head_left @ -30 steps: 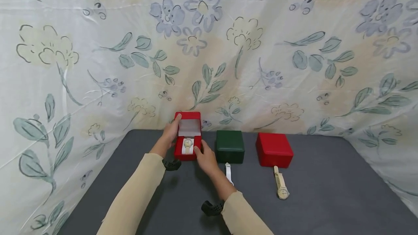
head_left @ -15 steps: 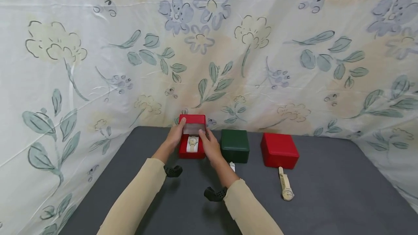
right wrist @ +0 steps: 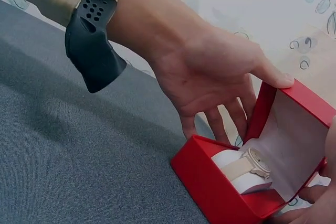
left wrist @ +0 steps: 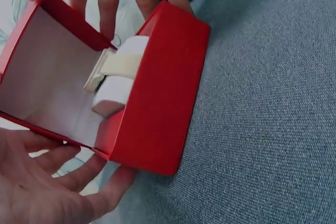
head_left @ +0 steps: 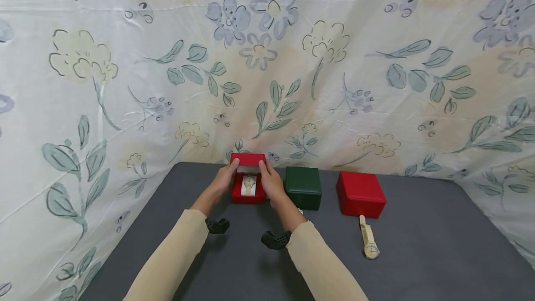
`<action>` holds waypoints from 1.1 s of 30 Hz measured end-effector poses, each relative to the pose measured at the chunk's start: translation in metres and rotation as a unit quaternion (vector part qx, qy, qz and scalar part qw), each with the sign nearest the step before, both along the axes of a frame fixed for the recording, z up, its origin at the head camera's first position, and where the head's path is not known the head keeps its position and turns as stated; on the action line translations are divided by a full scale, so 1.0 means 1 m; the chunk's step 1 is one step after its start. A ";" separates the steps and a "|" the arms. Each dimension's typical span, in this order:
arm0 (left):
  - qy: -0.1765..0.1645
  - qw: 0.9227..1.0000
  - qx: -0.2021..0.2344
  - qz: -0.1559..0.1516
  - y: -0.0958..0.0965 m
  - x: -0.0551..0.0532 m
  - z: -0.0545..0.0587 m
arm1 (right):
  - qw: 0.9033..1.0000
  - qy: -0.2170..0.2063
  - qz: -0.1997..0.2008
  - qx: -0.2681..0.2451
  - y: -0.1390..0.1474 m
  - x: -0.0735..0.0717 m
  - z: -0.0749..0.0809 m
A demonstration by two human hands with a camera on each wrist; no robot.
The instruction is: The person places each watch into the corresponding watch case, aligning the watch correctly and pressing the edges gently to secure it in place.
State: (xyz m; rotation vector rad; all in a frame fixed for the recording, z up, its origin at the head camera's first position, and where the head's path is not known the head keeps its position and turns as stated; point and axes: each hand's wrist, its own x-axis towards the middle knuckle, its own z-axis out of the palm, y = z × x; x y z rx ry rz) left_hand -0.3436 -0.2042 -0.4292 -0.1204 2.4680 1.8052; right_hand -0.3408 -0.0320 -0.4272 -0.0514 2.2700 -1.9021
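Red watch box [head_left: 247, 199] rests on the grey counter [head_left: 236, 254] just left of the green box [head_left: 303, 189], its lid [head_left: 251, 158] part-way up over a pale-strapped watch [head_left: 249, 184] on a white cushion [right wrist: 227, 158]. Pressed down unevenly, that lid could skew at its hinge, we judge, or its rim could knock the watch if the cushion sits proud. Our left hand [head_left: 220, 183] and right hand [head_left: 273, 186] grip the box from either side, thumbs on the lid's front edge and fingers [right wrist: 216, 124] partly spread against the walls, though how far the hidden ones curl we cannot quite tell.
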 end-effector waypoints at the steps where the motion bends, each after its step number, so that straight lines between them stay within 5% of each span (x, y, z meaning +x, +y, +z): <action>1: -0.001 1.000 -0.001 -0.002 -0.001 0.000 0.000 | 1.000 0.003 0.000 0.003 0.000 0.000 -0.001; 11: 0.003 1.000 0.019 -0.021 -0.005 0.002 -0.001 | 0.996 0.061 0.021 0.068 0.006 -0.003 -0.007; 23: 0.006 0.998 0.059 -0.014 -0.009 0.010 -0.006 | 0.995 0.060 0.040 0.070 0.011 0.001 -0.017; 33: 0.039 0.999 -0.017 0.010 -0.004 0.018 -0.021 | 0.988 0.104 0.030 0.106 0.012 0.011 -0.033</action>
